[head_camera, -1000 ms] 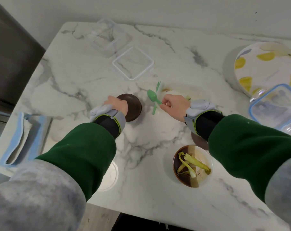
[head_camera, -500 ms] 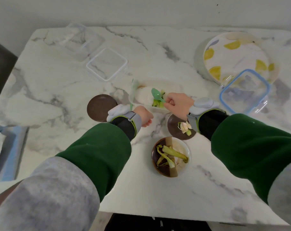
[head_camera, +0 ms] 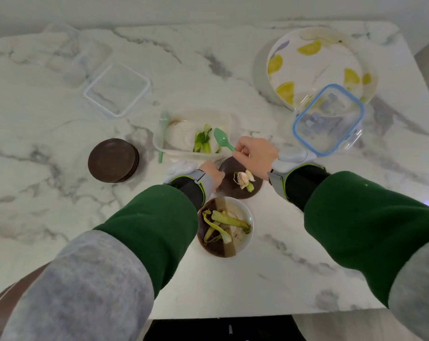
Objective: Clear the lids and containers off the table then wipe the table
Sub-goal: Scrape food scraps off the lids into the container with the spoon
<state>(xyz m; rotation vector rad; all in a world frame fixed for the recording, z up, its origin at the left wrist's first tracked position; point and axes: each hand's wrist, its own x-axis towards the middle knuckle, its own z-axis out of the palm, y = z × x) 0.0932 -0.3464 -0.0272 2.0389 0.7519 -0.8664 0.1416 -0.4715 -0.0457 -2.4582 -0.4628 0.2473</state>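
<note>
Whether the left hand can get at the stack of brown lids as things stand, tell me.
Probably yes: the left hand sits near the stack of brown lids, with bare table between.

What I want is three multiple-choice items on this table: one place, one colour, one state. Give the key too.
1. The pale garlic scrap lies: A in a white bowl; B on the single dark brown round lid; C on the bare table.
2. The small plastic spoon in the right hand is: A blue; B brown; C green.
3. The right hand is: A flat on the table; B pinching the spoon's handle; C empty.
Key: 1 B, the scrap sits on the lid by the left hand; 2 C, its bowl is mint green; 3 B, fingers curl round the handle.
</note>
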